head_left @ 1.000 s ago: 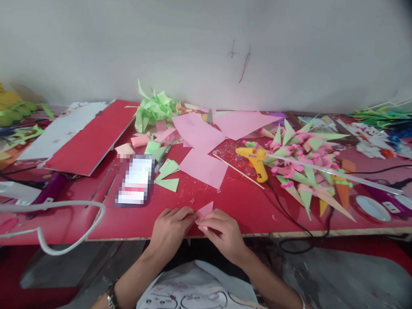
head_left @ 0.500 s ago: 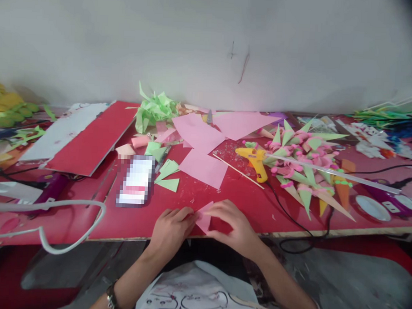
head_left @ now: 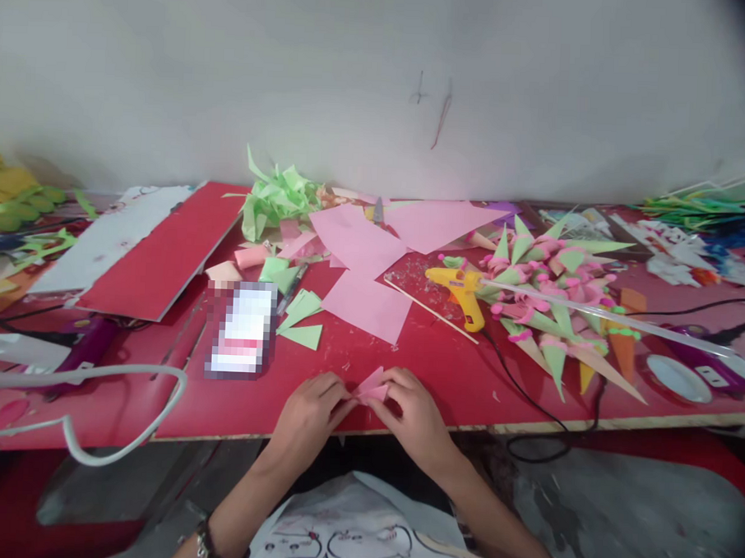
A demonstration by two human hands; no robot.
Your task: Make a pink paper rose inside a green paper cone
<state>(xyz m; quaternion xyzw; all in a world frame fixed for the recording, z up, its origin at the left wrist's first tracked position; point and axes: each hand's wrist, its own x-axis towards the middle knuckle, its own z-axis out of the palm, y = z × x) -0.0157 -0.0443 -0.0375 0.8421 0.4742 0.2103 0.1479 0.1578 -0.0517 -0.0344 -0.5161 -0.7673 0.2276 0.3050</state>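
A small piece of pink paper (head_left: 371, 383), partly folded or curled, is held between both hands just above the front edge of the red table. My left hand (head_left: 310, 409) pinches its left end. On the other side, my right hand (head_left: 413, 412) grips it between thumb and fingers. Beyond the hands lies a pink paper sheet (head_left: 366, 305), with another pink sheet (head_left: 355, 239) overlapping it. A thin wooden stick (head_left: 431, 308) rests to the right of these. Some cut green paper pieces (head_left: 302, 335) are left of the nearer sheet.
A yellow glue gun (head_left: 464, 295) with a long clear stick lies right, its black cord (head_left: 522, 388) running to the table edge. Behind it is a heap of pink-green paper cones (head_left: 557, 287). A phone (head_left: 242, 331), a red board (head_left: 164, 253) and a white cable (head_left: 176, 394) are left.
My right fingers have shifted their grip and the pink paper has changed shape, its right side now bent up between the hands. The left hand still pinches its end.
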